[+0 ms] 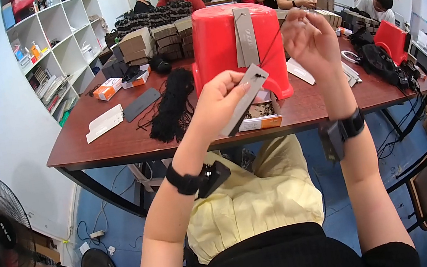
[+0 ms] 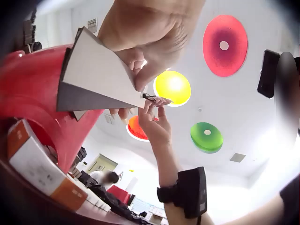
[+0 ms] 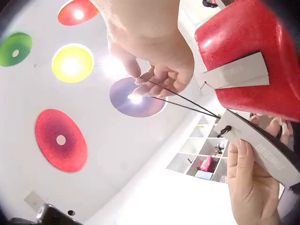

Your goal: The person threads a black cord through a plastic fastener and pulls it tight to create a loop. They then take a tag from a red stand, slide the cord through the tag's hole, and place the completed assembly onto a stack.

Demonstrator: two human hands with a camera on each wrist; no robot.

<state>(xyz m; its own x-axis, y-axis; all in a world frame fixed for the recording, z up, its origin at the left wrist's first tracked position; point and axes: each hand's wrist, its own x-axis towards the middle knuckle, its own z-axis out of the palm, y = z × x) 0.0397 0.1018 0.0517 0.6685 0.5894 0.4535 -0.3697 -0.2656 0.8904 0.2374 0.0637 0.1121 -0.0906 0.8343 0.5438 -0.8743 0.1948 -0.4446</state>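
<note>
My left hand (image 1: 219, 96) grips a grey hang tag (image 1: 251, 84) with a dark tag behind it, thumb across the front and fingers underneath. The right wrist view shows "ORIGINALS" printed on the tag (image 3: 267, 154). A black string (image 3: 187, 102) runs through the tag's hole, with a small knot (image 3: 225, 131) on its face. My right hand (image 1: 313, 42), raised to the right, pinches the far end of this string between thumb and fingers. Between the hands the string stretches straight as a loop. Directly behind stands an upturned red plastic stool (image 1: 212, 38) with another grey tag (image 1: 245, 39) on its side.
A bundle of black strings (image 1: 173, 106) lies on the table (image 1: 80, 138) left of the stool. Beyond it are loose grey tags (image 1: 105, 122) and small boxes (image 1: 108, 88). An open box (image 1: 262, 123) sits under the held tag. Stacked tags (image 1: 135, 46) and several people occupy the back.
</note>
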